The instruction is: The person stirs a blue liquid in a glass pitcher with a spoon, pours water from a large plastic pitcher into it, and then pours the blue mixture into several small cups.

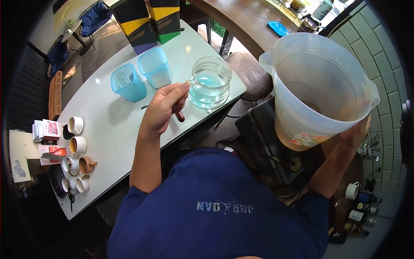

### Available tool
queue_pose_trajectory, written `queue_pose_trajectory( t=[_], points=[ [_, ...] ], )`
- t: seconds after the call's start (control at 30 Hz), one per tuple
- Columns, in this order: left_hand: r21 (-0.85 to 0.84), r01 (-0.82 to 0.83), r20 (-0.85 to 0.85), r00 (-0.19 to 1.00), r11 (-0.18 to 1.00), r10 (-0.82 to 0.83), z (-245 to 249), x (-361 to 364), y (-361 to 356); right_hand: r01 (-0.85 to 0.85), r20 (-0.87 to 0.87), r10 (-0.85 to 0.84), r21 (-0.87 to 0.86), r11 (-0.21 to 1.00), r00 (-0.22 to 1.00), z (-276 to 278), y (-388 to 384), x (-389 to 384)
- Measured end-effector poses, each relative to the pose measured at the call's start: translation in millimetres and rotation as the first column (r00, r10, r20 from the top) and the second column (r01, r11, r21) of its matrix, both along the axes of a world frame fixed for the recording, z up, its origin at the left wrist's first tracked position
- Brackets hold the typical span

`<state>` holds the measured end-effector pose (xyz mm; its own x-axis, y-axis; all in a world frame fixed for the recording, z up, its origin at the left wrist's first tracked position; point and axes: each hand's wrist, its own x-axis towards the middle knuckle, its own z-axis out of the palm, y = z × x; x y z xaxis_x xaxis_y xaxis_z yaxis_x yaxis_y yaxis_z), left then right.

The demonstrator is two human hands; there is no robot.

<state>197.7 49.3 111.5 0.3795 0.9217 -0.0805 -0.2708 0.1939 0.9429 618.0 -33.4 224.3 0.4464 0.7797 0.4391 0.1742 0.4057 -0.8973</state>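
My left hand (163,108) is closed, thumb on top, at the handle side of a clear glass coffee server (210,88). Pale blue shows through the lower part of the server, which is over the corner of the white table (125,142). Left of it stand two light blue plastic containers (128,84), side by side. A large translucent plastic pitcher (289,101), with a spout and a flower print, is held up by my right hand (355,129). Those fingers are mostly hidden behind the pitcher's lower right side. Its mouth faces up toward me.
Several cups (78,145) and small card boxes (51,128) sit at the table's left end. Black and yellow boxes (140,26) stand at the back. A brown stool (248,73) and a black case (263,138) are below the pitcher. Bottles (360,216) stand at the lower right.
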Motion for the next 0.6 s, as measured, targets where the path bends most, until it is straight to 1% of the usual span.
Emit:
queue_pose_trajectory(
  t=[0.07, 0.1, 0.17, 0.2, 0.23, 0.3, 0.37, 0.47, 0.53, 0.57, 0.6],
  points=[
    [0.003, -0.012, -0.019, 1.000, 1.000, 0.012, 1.6, -1.8, -0.9, -0.018, 0.093, 0.022, -0.047, 0.999, 0.995, 6.4, 8.4, -3.1],
    [0.014, -0.005, -0.039, 0.999, 1.000, 0.006, 2.2, -2.9, -1.1, 0.056, 0.073, -0.053, -0.037, 0.998, 0.996, 11.6, 14.5, -25.4],
    [0.020, -0.004, -0.094, 0.996, 1.000, 0.006, 5.4, -4.6, -2.0, 0.021, 0.105, -0.014, -0.066, 0.998, 0.994, 13.6, 21.4, -26.3],
    [0.013, -0.010, -0.091, 0.996, 1.000, 0.011, 3.3, -4.8, -1.6, -0.006, 0.131, 0.018, -0.087, 0.996, 0.991, 15.3, 24.7, -29.4],
    [0.022, 0.000, -0.102, 0.995, 1.000, 0.002, 0.7, -4.7, -0.9, 0.030, 0.146, -0.021, -0.058, 0.998, 0.989, 15.9, 27.9, -45.2],
    [0.027, 0.007, -0.109, 0.994, 1.000, -0.004, -2.0, -5.3, 0.2, 0.006, 0.168, 0.007, -0.080, 0.997, 0.986, 19.3, 31.9, -48.4],
    [-0.008, 0.025, -0.146, 0.989, 1.000, -0.026, -2.5, -5.7, 0.2, -0.016, 0.191, 0.035, -0.102, 0.995, 0.981, 21.8, 35.1, -49.2],
    [-0.004, 0.016, -0.131, 0.991, 1.000, -0.016, -3.4, -2.9, -3.1, -0.010, 0.218, 0.042, -0.149, 0.989, 0.975, 25.5, 39.6, -34.3],
    [-0.010, 0.004, -0.124, 0.992, 1.000, -0.005, -6.5, -2.6, -3.4, -0.156, 0.204, 0.218, -0.283, 0.946, 0.955, 28.5, 40.2, -10.7],
    [-0.011, -0.002, -0.119, 0.993, 1.000, 0.001, -8.0, -2.3, -3.6, -0.160, 0.205, 0.224, -0.287, 0.944, 0.953, 27.8, 41.0, -10.2],
    [-0.013, -0.008, -0.116, 0.993, 1.000, 0.006, -9.3, -1.6, -4.2, -0.120, 0.227, 0.187, -0.280, 0.953, 0.956, 28.9, 42.1, -15.6]
  ],
)
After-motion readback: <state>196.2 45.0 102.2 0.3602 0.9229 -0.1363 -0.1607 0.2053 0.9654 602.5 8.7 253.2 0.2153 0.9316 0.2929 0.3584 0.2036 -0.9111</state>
